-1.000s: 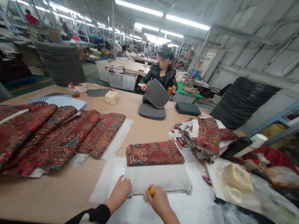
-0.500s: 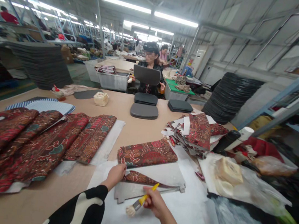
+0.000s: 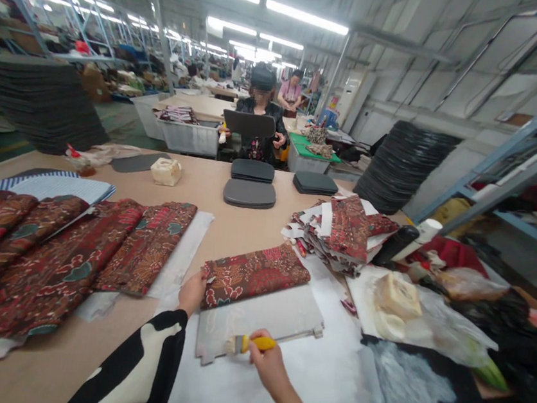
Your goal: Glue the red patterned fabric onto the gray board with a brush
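Red patterned fabric piece (image 3: 253, 274) covers the far half of the flat grey board (image 3: 267, 321); left hand (image 3: 191, 291) pinches its left edge, seemingly holding it clear for the yellow-handled brush (image 3: 251, 343) gripped in the right hand (image 3: 267, 364).

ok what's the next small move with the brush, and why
Probably draw the yellow-handled brush in the right hand rightward along the flat grey panel: its bristles sit at the left end, and the left hand holds the red patterned fabric clear.
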`<state>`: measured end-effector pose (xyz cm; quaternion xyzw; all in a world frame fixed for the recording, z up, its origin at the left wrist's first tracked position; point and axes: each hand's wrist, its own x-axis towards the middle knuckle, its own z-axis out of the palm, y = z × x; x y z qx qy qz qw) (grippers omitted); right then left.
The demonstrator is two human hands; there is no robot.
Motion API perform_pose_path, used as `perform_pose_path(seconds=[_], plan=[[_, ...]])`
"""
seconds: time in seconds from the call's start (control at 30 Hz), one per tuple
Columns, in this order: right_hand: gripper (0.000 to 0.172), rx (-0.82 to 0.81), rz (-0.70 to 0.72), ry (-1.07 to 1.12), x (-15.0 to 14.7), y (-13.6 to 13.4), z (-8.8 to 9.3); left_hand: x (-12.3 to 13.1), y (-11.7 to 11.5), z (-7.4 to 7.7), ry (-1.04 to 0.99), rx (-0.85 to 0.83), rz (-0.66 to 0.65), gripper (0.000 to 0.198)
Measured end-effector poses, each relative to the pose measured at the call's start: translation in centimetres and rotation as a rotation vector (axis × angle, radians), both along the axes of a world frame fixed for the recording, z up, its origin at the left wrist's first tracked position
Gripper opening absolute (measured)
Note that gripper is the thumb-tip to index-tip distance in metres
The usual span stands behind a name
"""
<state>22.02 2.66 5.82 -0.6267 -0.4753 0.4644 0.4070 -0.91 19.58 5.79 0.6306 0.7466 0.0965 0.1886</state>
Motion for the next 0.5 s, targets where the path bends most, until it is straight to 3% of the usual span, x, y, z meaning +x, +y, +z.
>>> perform_pose_path(seconds=[0.07,0.1,0.23,0.3,0.37,0.5], plan=[[0.016,0.034,0.117,-0.196,0.7,-0.1,0.4,-0.3,-0.5,0.3,-0.006,0.044,0.005,0.032],[0.017,0.038,0.094,-0.297,2.3,-0.2,0.6,-0.5,-1.0,0.4,-0.006,0.072,0.006,0.033],[0.027,-0.044,-0.237,-0.648,10.9,-0.4,1.9,-1.2,-5.2,0.6,-0.007,0.145,-0.038,0.034],[0.028,-0.036,-0.316,-0.72,11.7,-0.4,2.3,-1.1,-7.9,0.1,-0.012,0.132,-0.109,0.033],[0.027,0.047,-0.225,-0.643,8.6,-0.3,2.4,-0.6,-10.4,-0.8,-0.002,0.095,-0.189,0.035],[0.016,0.212,0.216,-0.357,-1.8,-0.2,1.7,0.5,-13.3,-2.5,0.006,0.058,-0.255,0.037]])
